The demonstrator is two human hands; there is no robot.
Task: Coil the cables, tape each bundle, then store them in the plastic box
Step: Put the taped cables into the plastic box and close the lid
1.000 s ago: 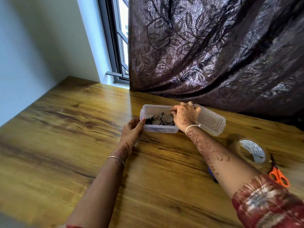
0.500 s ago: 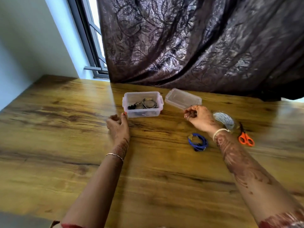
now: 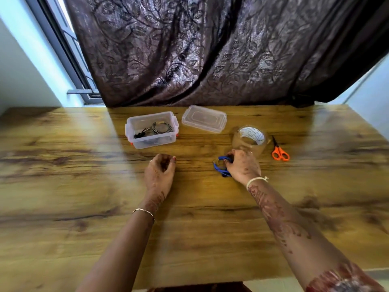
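Observation:
A clear plastic box [image 3: 134, 131] stands open at the back of the wooden table [image 3: 84, 186], with a coiled dark cable bundle [image 3: 157, 129] inside. Its clear lid [image 3: 204, 119] lies to its right. On the table in front of the tape roll lies a coiled blue cable [image 3: 220, 168], and my right hand [image 3: 242, 167] grips it with curled fingers. My left hand [image 3: 161, 173] rests on the table below the box, fingers loosely curled, holding nothing.
A roll of clear tape [image 3: 250, 140] stands just behind my right hand. Orange-handled scissors [image 3: 280, 151] lie to its right. A dark patterned curtain [image 3: 210, 49] hangs along the table's back edge, with a window frame [image 3: 80, 93] at the left.
My right hand left the box, swung right and came down onto the blue cable. My left hand let go of the box and drew back onto the table. The view shifted left.

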